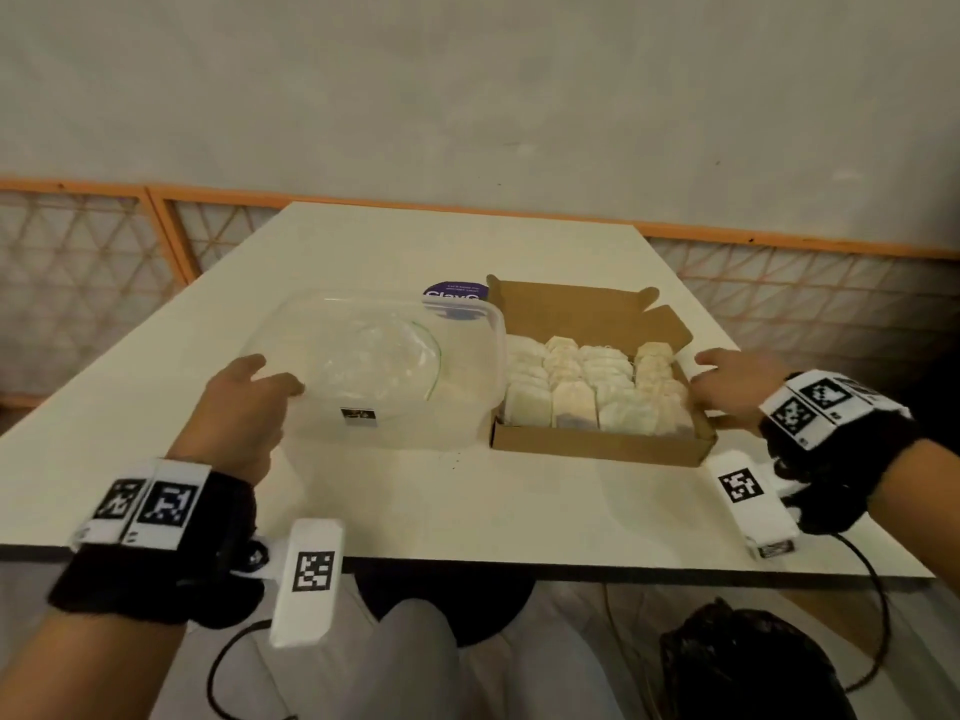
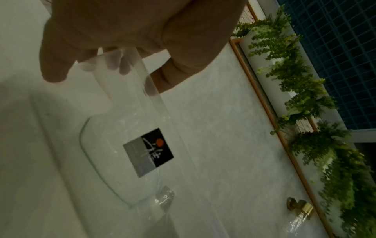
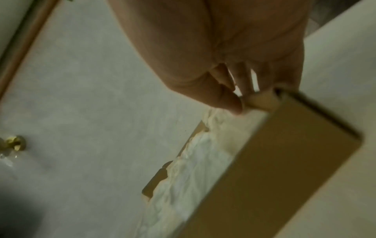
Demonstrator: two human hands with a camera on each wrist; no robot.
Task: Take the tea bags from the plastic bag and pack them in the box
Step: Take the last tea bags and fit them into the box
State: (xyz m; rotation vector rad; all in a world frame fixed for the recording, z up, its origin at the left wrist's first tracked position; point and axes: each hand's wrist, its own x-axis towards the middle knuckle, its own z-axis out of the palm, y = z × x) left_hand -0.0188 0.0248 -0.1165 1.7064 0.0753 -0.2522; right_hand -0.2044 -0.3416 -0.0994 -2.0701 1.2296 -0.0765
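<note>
An open cardboard box [image 1: 597,445] stands right of centre on the table, packed with rows of pale tea bags [image 1: 587,392]. My right hand [image 1: 724,379] holds its right wall; the right wrist view shows the thumb and fingers of that hand [image 3: 242,98] pinching the box [image 3: 284,161] at its rim beside the tea bags [image 3: 183,185]. Left of the box sits a clear plastic container [image 1: 457,407] with a crumpled clear plastic bag [image 1: 384,361] inside. My left hand [image 1: 275,379] grips the container's left rim, fingers curled over the rim [image 2: 151,91].
A purple-labelled lid [image 1: 457,293] lies behind the container. The white table [image 1: 467,501] ends close to my body. A black bag [image 1: 743,662] sits below it on the right. An orange-framed lattice rail [image 1: 171,231] and a wall stand behind.
</note>
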